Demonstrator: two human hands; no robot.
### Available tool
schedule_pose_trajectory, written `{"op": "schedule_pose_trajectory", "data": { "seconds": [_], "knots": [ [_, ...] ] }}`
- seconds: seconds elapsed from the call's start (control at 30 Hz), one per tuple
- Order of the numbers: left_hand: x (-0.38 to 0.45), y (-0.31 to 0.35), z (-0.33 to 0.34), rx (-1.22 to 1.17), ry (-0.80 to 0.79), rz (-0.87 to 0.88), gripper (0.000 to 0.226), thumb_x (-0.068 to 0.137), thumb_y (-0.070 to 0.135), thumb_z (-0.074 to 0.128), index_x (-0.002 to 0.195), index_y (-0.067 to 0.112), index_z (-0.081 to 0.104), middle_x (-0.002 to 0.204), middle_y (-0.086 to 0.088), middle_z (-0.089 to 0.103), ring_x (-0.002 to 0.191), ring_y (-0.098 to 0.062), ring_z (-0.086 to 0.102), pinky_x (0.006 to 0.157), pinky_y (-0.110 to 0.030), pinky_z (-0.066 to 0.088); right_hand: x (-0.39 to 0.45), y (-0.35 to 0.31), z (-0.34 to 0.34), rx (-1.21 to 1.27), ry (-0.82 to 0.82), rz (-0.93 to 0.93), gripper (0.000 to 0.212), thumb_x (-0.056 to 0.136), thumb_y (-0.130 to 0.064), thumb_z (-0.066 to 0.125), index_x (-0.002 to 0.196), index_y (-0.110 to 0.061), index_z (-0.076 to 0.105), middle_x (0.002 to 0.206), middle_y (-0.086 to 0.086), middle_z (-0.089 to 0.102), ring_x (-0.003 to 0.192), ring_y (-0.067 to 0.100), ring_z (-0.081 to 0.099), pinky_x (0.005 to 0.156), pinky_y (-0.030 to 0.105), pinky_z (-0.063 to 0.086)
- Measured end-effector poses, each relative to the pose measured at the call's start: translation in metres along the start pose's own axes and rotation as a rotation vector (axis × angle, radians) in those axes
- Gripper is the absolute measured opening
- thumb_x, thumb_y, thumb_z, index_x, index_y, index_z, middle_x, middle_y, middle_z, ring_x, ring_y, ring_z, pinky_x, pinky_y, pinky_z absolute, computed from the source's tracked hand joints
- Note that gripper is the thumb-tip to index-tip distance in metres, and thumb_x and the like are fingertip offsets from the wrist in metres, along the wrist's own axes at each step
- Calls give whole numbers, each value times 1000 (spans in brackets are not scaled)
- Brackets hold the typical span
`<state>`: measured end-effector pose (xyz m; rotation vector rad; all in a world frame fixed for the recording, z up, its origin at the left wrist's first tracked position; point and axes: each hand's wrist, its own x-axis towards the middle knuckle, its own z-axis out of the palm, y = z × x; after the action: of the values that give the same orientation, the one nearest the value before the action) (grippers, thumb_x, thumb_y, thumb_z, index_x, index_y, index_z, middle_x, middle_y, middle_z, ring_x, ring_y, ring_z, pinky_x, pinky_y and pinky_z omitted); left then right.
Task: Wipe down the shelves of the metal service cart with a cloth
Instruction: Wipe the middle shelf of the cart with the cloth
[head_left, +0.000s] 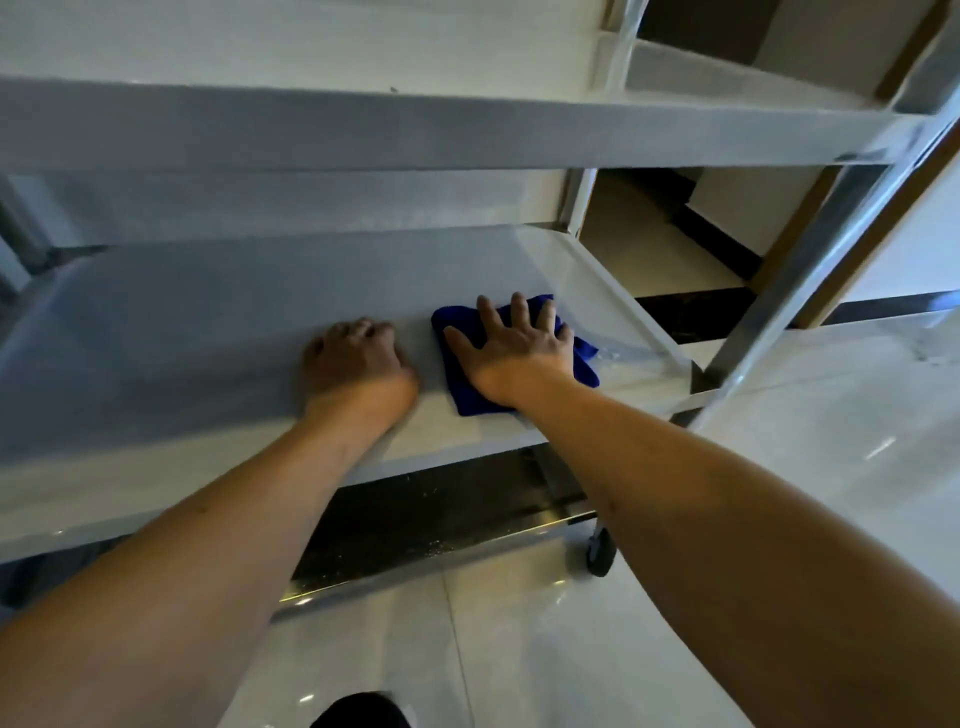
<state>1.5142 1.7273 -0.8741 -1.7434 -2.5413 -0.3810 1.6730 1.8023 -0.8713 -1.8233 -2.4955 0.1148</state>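
Observation:
The metal service cart fills the view. Its middle shelf (182, 332) lies under both my hands, and the top shelf (415, 130) crosses above them. A blue cloth (467, 395) lies flat near the right end of the middle shelf. My right hand (514, 348) presses down on the cloth with fingers spread and straight. My left hand (356, 358) rests on the bare shelf just left of the cloth, fingers curled under into a loose fist, holding nothing I can see.
The cart's right upright post (810, 249) slants up beside the shelf end. A dark bottom shelf (441, 525) and a black caster wheel (600, 553) sit below. Glossy white floor tiles (519, 649) spread in front. A dark shoe tip (358, 712) shows at the bottom edge.

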Motion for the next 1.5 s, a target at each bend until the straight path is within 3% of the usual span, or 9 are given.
{"op": "schedule_pose_trajectory", "data": {
  "seconds": [0.13,0.23,0.3,0.4,0.53,0.8,1.23,1.4,1.5],
  "knots": [
    [-10,3,-11,30,-73,-19,52,77,40,34,116,19,61,130,-7,58,123,-29,50,104,-44,39,-32,18,0,28,-18,38,80,89,-81,9,157,-39,2,168,7,-2,151,41,-8,115,65,0],
    [1,15,-13,67,-121,-141,42,83,34,47,120,20,60,128,-8,59,123,-30,51,102,-45,39,-36,30,1,27,2,70,82,87,-83,8,157,-41,4,168,6,1,151,40,-7,115,65,0],
    [9,33,-14,74,-106,-108,39,83,32,52,119,20,61,120,-10,62,117,-31,54,97,-44,41,-33,39,1,24,13,83,83,86,-84,7,156,-41,7,168,5,3,151,41,-5,115,65,1],
    [13,67,-8,-29,-70,55,38,90,36,46,122,24,60,119,-7,63,113,-29,55,94,-43,44,-21,54,2,5,37,102,82,85,-85,8,155,-42,12,168,6,8,151,42,-1,114,66,4],
    [6,71,20,-25,-66,145,47,95,50,35,131,27,53,143,-4,47,130,-27,40,109,-46,31,9,75,1,-28,45,136,85,83,-86,6,153,-39,16,167,8,11,150,43,2,115,66,7],
    [16,72,31,8,43,149,50,80,51,23,108,27,57,125,-3,55,112,-27,48,92,-48,39,98,78,-10,-68,75,184,82,86,-80,14,146,-30,38,158,13,30,144,43,17,109,60,22],
    [26,79,36,28,22,148,44,93,54,30,122,29,51,124,1,51,117,-25,46,101,-48,34,211,73,-20,2,72,120,79,92,-77,22,150,-26,39,157,13,34,147,42,16,114,61,21],
    [29,82,36,48,10,131,47,92,54,24,120,28,51,125,-1,52,117,-26,47,101,-50,37,195,80,-18,12,73,83,78,92,-78,21,153,-30,29,165,9,15,150,41,4,116,60,14],
    [29,81,35,59,4,129,49,90,53,20,118,27,52,126,-2,52,117,-26,46,99,-49,37,162,87,-16,1,71,86,78,92,-78,18,153,-30,27,164,10,19,150,40,5,116,59,14]
  ]
}}
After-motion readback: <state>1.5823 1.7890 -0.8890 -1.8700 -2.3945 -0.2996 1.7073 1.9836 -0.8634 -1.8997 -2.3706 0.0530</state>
